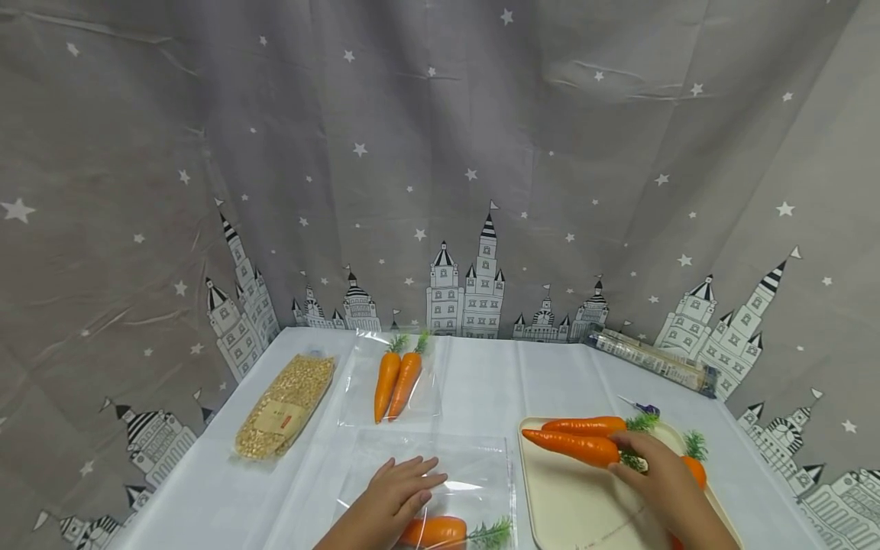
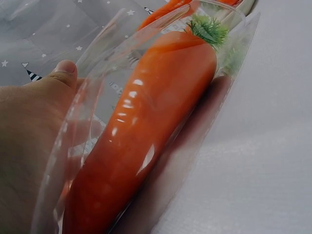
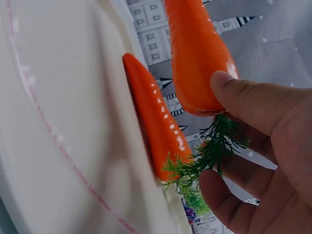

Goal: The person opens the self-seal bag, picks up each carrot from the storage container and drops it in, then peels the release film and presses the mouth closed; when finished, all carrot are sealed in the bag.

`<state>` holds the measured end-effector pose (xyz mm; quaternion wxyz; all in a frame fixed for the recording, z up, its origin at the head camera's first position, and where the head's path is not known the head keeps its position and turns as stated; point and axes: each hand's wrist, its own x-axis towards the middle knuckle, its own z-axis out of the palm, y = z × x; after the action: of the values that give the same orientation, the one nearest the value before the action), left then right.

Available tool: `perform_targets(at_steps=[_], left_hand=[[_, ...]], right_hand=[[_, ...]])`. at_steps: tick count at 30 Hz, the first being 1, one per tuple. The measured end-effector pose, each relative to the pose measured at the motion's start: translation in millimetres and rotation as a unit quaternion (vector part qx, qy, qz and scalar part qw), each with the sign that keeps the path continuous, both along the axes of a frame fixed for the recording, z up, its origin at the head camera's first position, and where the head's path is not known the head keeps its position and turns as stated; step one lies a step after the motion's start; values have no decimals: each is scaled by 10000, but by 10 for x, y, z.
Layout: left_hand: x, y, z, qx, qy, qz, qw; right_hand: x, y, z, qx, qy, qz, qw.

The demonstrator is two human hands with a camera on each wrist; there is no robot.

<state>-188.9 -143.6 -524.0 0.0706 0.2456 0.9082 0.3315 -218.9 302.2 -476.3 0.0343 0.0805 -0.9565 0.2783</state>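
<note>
Bagged carrot [image 2: 141, 122] cut off below

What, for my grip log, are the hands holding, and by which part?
Right hand: a carrot, by its thick, leafy end. Left hand, at a bag: no visible grip.

We show bare left hand [image 1: 399, 489], bare right hand [image 1: 656, 470], bare forearms [image 1: 708, 528] cut off by frame edge. Left thumb [image 2: 66, 75]: blunt, rounded tip, short nail. Right thumb [image 3: 246, 97]: short nail, fine wrinkles across knuckle. Our right fingers [image 3: 217, 192]: rounded ends, creases at joints. Left fingers [image 1: 428, 483]: slim, tapering slightly.
</note>
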Motion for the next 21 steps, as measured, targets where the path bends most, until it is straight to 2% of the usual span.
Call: perform_targets(at_steps=[8,21], left_hand=[[1,-4,-17,4,92,7,10000],[4,9,11,-150,56,-30,9999]], right_hand=[[60,-68,83,-126,-371,40,9992],[110,-287,22,-343,-659,118,9972]])
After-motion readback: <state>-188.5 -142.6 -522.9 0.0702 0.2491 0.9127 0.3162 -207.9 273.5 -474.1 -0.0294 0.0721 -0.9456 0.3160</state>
